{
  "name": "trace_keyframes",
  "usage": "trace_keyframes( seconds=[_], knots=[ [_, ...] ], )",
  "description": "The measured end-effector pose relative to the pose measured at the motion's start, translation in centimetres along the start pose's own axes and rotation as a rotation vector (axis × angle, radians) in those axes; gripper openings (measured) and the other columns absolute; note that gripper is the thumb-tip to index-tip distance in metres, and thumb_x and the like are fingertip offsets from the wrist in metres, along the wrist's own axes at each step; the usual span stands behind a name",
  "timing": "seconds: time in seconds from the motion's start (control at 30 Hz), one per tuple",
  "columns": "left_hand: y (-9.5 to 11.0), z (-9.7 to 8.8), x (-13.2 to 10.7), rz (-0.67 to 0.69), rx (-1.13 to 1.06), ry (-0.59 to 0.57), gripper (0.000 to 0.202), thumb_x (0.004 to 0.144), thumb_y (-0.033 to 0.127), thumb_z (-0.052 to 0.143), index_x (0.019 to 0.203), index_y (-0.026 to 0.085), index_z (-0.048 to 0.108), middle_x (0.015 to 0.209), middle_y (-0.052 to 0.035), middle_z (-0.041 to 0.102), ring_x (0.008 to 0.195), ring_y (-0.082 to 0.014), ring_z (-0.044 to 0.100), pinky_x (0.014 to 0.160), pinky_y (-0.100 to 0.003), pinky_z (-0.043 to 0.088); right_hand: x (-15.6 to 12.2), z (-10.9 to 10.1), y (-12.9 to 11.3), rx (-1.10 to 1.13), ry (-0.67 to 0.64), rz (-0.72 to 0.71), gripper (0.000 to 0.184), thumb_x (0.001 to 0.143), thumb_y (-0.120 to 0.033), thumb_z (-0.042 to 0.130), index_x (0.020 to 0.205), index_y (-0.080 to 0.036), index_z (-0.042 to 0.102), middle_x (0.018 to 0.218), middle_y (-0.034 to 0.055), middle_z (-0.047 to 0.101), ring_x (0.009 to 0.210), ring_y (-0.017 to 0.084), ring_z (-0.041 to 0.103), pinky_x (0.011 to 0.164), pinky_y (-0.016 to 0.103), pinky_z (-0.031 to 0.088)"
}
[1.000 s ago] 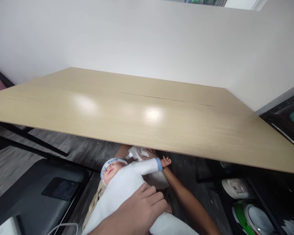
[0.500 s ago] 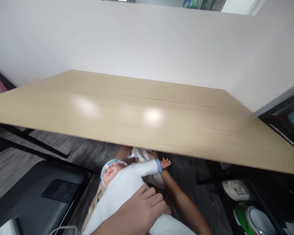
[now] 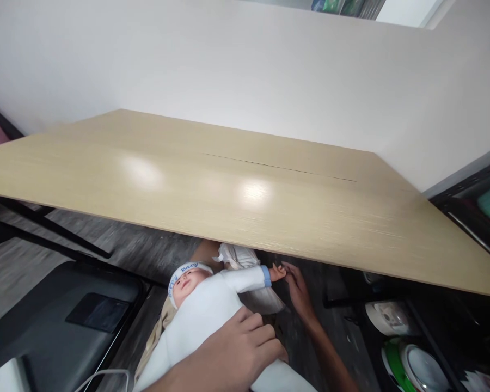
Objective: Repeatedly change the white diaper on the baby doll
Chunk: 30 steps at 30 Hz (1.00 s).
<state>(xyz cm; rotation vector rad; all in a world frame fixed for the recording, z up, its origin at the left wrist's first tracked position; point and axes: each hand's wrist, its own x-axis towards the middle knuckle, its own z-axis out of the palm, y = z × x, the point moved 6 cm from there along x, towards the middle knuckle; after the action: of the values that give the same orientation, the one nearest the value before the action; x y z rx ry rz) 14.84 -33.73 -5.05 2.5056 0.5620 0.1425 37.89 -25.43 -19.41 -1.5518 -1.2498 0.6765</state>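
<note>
A baby doll (image 3: 204, 316) in a white suit and a white headband with blue letters lies across my lap, just below the table's front edge. My left hand (image 3: 237, 348) grips its torso from above, fingers curled over the white cloth. My right hand (image 3: 297, 286) reaches forward beside the doll's small hand (image 3: 276, 272); its fingers are stretched out, it holds nothing, and its fingertips almost touch that hand. A crumpled white cloth (image 3: 237, 255) shows behind the doll's blue-cuffed arm, partly hidden by the table.
A wide light-wood table (image 3: 245, 190) fills the middle, with a white wall behind it. A dark grey flat case (image 3: 61, 321) and a white cable (image 3: 102, 375) lie at lower left. Black shelving at lower right holds white and green items (image 3: 412, 359).
My right hand has drawn back from under the table edge and now shows with open fingers beside the doll's hand. My left hand stays on the doll's torso.
</note>
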Motion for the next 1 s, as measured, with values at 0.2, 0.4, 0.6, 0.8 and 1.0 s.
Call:
trace_keyframes(
  seconds=[0.2, 0.4, 0.6, 0.8, 1.0],
  knots=[
    [0.1, 0.2, -0.2, 0.003, -0.001, 0.013, 0.032, 0.107, 0.047, 0.071, 0.13, 0.026, 0.066, 0.118, -0.0018, 0.076, 0.106, -0.0248, 0.066, 0.091, -0.039, 0.045, -3.8, -0.9, -9.8, -0.263, -0.038, -0.376, 0.03, 0.109, -0.033, 0.063, 0.138, -0.027, 0.067, 0.134, 0.0119, 0.075, 0.126, 0.031, 0.069, 0.113, 0.054, 0.056],
    [0.2, 1.1, -1.4, 0.106, 0.08, 0.182, 0.022, 0.112, 0.035, 0.066, 0.133, 0.029, 0.065, 0.119, 0.0008, 0.08, 0.108, -0.022, 0.068, 0.099, -0.037, 0.047, -4.1, 6.4, -14.6, -0.547, -0.589, -0.595, 0.057, 0.096, -0.011, 0.066, 0.151, -0.029, 0.063, 0.15, 0.0083, 0.069, 0.144, 0.031, 0.059, 0.131, 0.056, 0.038],
    [-1.0, 2.7, -6.4, 0.193, 0.211, 0.459, 0.036, 0.12, 0.031, 0.047, 0.154, 0.029, 0.06, 0.142, -0.0028, 0.079, 0.137, -0.0212, 0.067, 0.13, -0.039, 0.041, -3.8, 9.0, -14.0, -0.56, -0.774, -0.442, 0.022, 0.1, -0.023, 0.07, 0.122, -0.024, 0.069, 0.119, 0.0069, 0.076, 0.111, 0.028, 0.071, 0.098, 0.041, 0.056],
    [-5.6, 4.4, -17.8, -0.361, 0.084, 0.813, 0.039, 0.107, 0.041, 0.061, 0.146, 0.041, 0.064, 0.143, -0.0037, 0.078, 0.133, -0.029, 0.075, 0.115, -0.041, 0.064, -5.0, 8.8, -17.0, -0.481, -0.737, -0.58, 0.01, 0.104, -0.024, 0.069, 0.113, -0.024, 0.066, 0.114, 0.0065, 0.074, 0.109, 0.027, 0.068, 0.097, 0.04, 0.055],
    [-14.5, 12.6, -25.8, -0.74, -0.381, 0.657, 0.084, 0.088, 0.061, 0.067, 0.157, 0.083, 0.025, 0.133, 0.0208, 0.081, 0.122, -0.0387, 0.081, 0.1, -0.057, 0.07, -5.5, 8.7, -20.4, -0.374, -0.617, -0.715, 0.019, 0.103, -0.031, 0.071, 0.121, -0.025, 0.066, 0.112, 0.0059, 0.076, 0.104, 0.026, 0.071, 0.095, 0.04, 0.056]
  ],
)
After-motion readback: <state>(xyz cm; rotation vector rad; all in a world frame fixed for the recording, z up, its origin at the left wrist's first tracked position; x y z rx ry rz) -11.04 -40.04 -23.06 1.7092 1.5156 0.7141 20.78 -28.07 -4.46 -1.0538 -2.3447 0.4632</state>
